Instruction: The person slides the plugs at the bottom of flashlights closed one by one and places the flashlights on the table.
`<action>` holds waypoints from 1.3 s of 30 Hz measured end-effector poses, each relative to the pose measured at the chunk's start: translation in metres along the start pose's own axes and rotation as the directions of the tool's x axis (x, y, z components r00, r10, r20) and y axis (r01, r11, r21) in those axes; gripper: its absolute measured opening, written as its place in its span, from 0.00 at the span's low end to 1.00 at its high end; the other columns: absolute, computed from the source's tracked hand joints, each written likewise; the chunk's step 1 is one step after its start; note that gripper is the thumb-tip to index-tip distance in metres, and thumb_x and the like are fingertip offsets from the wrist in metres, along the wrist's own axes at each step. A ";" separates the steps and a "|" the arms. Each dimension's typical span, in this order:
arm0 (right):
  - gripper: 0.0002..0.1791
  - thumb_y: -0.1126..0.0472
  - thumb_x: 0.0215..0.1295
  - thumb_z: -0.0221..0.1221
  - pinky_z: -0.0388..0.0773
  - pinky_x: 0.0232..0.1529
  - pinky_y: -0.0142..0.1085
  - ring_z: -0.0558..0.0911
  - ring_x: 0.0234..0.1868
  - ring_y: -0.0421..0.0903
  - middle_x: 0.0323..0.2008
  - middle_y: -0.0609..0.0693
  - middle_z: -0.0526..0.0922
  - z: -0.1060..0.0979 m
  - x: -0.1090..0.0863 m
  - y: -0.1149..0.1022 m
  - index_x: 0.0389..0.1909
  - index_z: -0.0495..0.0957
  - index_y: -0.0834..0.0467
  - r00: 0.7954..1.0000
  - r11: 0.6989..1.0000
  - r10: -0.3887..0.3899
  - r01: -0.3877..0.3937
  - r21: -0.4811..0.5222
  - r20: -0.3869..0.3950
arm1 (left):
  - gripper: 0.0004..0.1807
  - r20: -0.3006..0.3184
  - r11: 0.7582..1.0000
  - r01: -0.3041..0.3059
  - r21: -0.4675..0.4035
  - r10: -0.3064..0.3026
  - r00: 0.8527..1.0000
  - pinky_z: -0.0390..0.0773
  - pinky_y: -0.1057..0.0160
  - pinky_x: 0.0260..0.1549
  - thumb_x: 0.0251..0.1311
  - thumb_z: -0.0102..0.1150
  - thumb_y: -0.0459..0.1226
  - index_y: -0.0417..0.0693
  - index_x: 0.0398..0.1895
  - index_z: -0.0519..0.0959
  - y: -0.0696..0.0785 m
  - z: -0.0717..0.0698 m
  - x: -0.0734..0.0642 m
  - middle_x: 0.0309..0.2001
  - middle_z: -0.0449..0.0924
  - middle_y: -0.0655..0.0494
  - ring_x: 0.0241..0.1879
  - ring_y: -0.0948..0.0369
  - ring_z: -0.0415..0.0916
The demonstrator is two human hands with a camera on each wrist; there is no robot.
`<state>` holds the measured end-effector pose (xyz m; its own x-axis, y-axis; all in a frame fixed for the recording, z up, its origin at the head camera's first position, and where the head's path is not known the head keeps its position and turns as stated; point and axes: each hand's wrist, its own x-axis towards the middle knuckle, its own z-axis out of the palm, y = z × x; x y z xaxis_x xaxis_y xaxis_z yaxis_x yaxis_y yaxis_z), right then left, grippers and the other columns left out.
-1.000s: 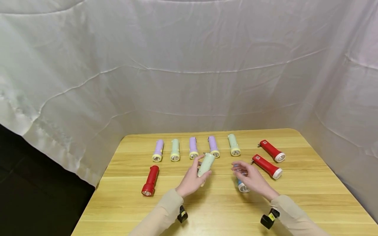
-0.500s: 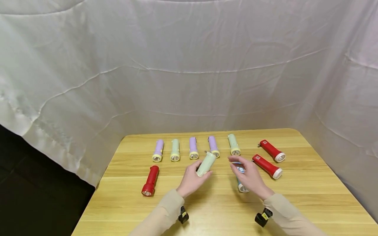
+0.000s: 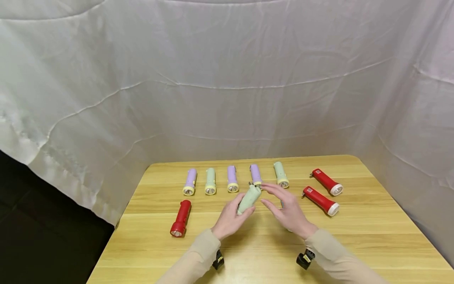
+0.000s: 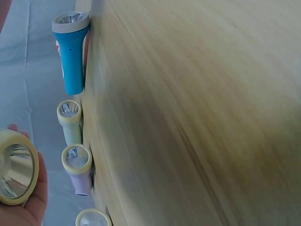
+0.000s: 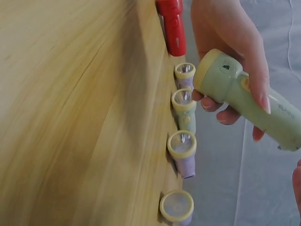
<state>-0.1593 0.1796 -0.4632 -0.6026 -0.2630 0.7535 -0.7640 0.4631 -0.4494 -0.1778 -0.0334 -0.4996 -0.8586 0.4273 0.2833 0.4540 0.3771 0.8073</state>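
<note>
My left hand (image 3: 244, 206) grips a pale green flashlight (image 3: 249, 198) above the middle of the wooden table (image 3: 372, 236), lens end toward me. The right wrist view shows the same flashlight (image 5: 244, 94) with my left hand's fingers (image 5: 230, 33) curled round its body. My right hand (image 3: 274, 196) is open, its fingers spread close to the flashlight's far end; I cannot tell whether they touch. A blue flashlight (image 4: 70, 52) lies on the table in the left wrist view; in the head view my right hand hides it.
Several purple and green flashlights lie in a row at the back, from a purple one (image 3: 190, 181) to a green one (image 3: 281, 173). One red flashlight (image 3: 181, 217) lies left, two red ones (image 3: 326, 181) (image 3: 320, 200) right. White cloth surrounds the table.
My right hand moved left from over the blue flashlight to the green flashlight's far end. My left hand kept its grip and shifted the flashlight slightly right.
</note>
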 end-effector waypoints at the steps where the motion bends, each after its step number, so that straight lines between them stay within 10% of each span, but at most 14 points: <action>1: 0.26 0.76 0.53 0.69 0.70 0.66 0.21 0.84 0.56 0.57 0.56 0.62 0.84 0.001 0.001 -0.001 0.55 0.80 0.66 1.000 1.000 -0.008 0.008 0.001 0.004 | 0.26 0.001 1.000 -0.007 -0.008 0.007 1.000 0.78 0.67 0.38 0.71 0.57 0.48 0.50 0.68 0.71 0.000 0.000 0.000 0.46 0.83 0.52 0.39 0.63 0.77; 19: 0.26 0.71 0.58 0.69 0.70 0.66 0.22 0.82 0.60 0.58 0.60 0.61 0.82 0.016 0.008 -0.014 0.60 0.79 0.62 0.998 0.998 0.042 -0.041 -0.037 0.040 | 0.19 -0.167 0.995 -0.080 0.060 0.089 0.982 0.73 0.71 0.29 0.62 0.66 0.40 0.50 0.56 0.79 -0.001 0.006 -0.001 0.33 0.84 0.56 0.27 0.70 0.71; 32: 0.24 0.72 0.58 0.69 0.72 0.63 0.22 0.84 0.57 0.60 0.56 0.63 0.84 0.021 0.009 -0.016 0.57 0.81 0.65 0.995 0.996 0.084 -0.084 0.000 -0.047 | 0.21 -0.289 0.947 -0.194 0.255 0.266 0.920 0.72 0.75 0.25 0.56 0.71 0.38 0.47 0.54 0.80 0.001 0.012 0.002 0.32 0.88 0.52 0.24 0.66 0.78; 39: 0.22 0.74 0.57 0.68 0.73 0.60 0.21 0.84 0.54 0.61 0.54 0.65 0.84 0.029 0.008 -0.015 0.55 0.81 0.68 0.993 0.997 0.076 -0.075 0.010 -0.089 | 0.21 -0.313 0.948 -0.184 0.261 0.263 0.913 0.73 0.75 0.26 0.57 0.70 0.38 0.48 0.54 0.80 0.001 0.014 0.002 0.32 0.87 0.52 0.24 0.66 0.78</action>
<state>-0.1595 0.1463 -0.4639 -0.6358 -0.1512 0.7569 -0.7189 0.4728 -0.5095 -0.1760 -0.0205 -0.5051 -0.7387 0.2321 0.6328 0.6501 0.4936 0.5777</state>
